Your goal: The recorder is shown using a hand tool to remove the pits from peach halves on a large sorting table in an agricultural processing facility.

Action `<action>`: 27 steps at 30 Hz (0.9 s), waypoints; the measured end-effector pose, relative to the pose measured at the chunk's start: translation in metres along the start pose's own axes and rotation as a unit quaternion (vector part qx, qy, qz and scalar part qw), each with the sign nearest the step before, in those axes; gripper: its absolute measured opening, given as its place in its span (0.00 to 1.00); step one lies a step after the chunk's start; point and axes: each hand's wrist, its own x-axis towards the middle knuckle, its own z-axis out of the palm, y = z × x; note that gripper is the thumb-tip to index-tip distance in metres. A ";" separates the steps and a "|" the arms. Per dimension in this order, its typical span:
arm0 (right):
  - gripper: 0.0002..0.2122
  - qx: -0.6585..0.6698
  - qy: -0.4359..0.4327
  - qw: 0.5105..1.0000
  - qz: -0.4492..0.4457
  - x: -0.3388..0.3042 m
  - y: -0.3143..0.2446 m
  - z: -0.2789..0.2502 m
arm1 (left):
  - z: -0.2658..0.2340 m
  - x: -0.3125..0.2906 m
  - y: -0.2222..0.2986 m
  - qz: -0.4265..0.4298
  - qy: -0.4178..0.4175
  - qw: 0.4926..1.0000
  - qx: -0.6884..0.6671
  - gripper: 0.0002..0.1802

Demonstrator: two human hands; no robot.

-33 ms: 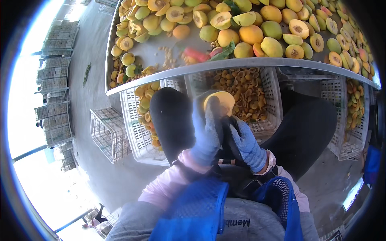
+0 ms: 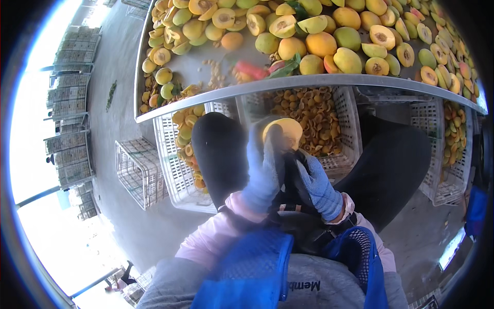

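Both my hands wear blue gloves with dark palms and meet over my lap. My left hand (image 2: 259, 177) is closed on a halved yellow peach (image 2: 289, 131), its cut face partly covered by the fingers. Right below the fruit, my right hand (image 2: 320, 189) is closed, fingers bent inward near the left hand. What it grips, if anything, is hidden by the dark glove palm. Beyond the hands, a metal-edged table (image 2: 309, 80) carries many whole and halved peaches (image 2: 347, 60), green leaves and loose pits (image 2: 212, 72). A blurred red object (image 2: 251, 70) lies near its edge.
Under the table edge stands a white crate (image 2: 351, 131) with small orange pieces. Other fruit crates stand at left (image 2: 170, 170) and right (image 2: 429, 149). An overturned-looking crate (image 2: 136, 167) rests on the floor; stacked crates (image 2: 72, 103) line the far left. My knees flank the middle crate.
The peach half and my left hand have shifted very slightly right. My right hand has hardly moved, and the table and crates look the same.
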 end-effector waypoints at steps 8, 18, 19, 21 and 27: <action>0.15 0.206 -0.074 0.938 0.268 0.002 -0.051 0.005 | -0.030 0.035 0.017 -0.061 -0.290 0.948 0.113 0.19; 0.23 0.696 -0.308 0.619 0.194 0.008 -0.041 -0.004 | -0.033 0.004 -0.036 -0.194 -0.157 0.960 -0.128 0.22; 0.24 0.702 -0.286 0.609 0.233 0.014 -0.023 -0.010 | -0.035 0.005 -0.028 -0.264 -0.110 0.932 -0.223 0.22; 0.24 0.699 -0.208 0.610 0.309 0.019 -0.008 -0.016 | -0.034 0.000 0.005 -0.103 -0.079 0.982 -0.139 0.23; 0.23 0.599 -0.164 0.717 0.318 0.025 -0.003 -0.022 | -0.172 0.051 0.002 0.045 0.033 0.945 0.321 0.23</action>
